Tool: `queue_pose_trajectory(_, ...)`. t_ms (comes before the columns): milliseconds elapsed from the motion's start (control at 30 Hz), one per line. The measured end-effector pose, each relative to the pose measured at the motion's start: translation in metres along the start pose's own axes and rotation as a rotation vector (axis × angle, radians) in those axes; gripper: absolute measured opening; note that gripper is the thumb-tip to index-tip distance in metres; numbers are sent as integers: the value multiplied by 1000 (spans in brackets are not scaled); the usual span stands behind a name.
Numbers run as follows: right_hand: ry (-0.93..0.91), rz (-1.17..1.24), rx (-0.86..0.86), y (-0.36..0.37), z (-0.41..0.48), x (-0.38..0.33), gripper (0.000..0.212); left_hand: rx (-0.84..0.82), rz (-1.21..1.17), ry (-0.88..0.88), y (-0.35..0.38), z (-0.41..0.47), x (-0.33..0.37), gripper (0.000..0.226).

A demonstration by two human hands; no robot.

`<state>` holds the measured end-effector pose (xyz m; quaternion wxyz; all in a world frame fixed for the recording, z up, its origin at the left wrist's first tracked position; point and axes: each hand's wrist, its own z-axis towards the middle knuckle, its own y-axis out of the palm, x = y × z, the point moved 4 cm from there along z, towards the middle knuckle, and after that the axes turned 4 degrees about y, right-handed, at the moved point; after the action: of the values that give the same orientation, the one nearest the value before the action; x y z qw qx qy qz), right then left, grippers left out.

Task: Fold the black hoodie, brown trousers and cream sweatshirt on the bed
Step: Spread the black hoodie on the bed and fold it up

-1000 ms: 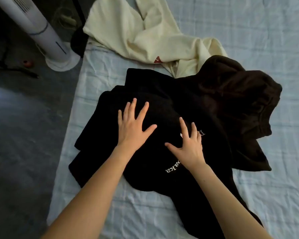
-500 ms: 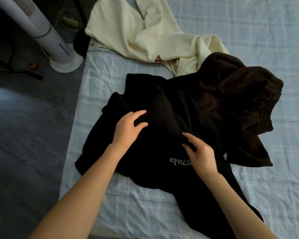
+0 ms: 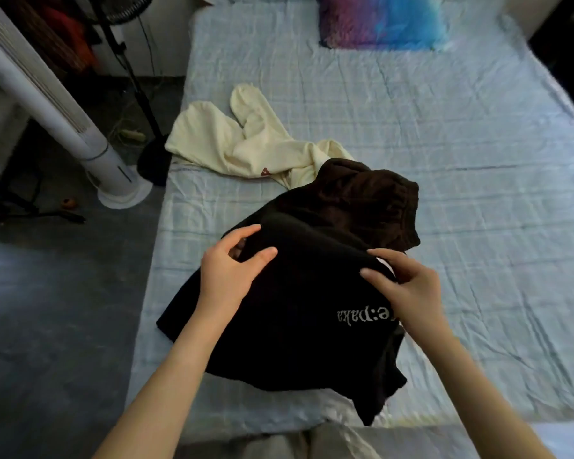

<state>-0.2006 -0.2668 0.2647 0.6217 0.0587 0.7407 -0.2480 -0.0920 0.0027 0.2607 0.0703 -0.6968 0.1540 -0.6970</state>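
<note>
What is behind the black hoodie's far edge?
The crumpled brown trousers lie right behind the black hoodie; its raised edge covers their near part. The bed sheet beneath is hidden too.

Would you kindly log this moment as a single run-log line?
left hand: pinches black hoodie | right hand: pinches black hoodie | brown trousers: bunched beyond it | cream sweatshirt: unfolded on bed

At the centre of the frame both hands grip the black hoodie (image 3: pixel 289 332): the left hand (image 3: pixel 227 276) pinches a raised fold between thumb and fingers, and the right hand (image 3: pixel 408 286) pinches the cloth just above its white lettering (image 3: pixel 362 315). The brown trousers (image 3: pixel 375 200) lie bunched against the hoodie's far edge, partly over the cream sweatshirt (image 3: pixel 239 144). All rest on the pale blue bed (image 3: pixel 478 154), with a fuzzy purple-and-blue pillow (image 3: pixel 381 21) at the top. A white tower fan (image 3: pixel 63 111) stands on the floor (image 3: pixel 47 309) at left.
</note>
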Motion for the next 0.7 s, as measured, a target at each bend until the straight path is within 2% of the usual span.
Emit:
queue_pose_trajectory(367, -36, 180, 353, -85, -125, -27, 33, -236, -35, 189, 33, -72, 74, 40)
queue_pose_trajectory(567, -5, 199, 518, -164, -174, -9, 35, -358, -47, 289, 106, -115, 114, 41)
queue_pose_trajectory(700, 30, 212, 562, -230, -200, 17, 34, -420, -53, 320, 173, -150, 133, 41)
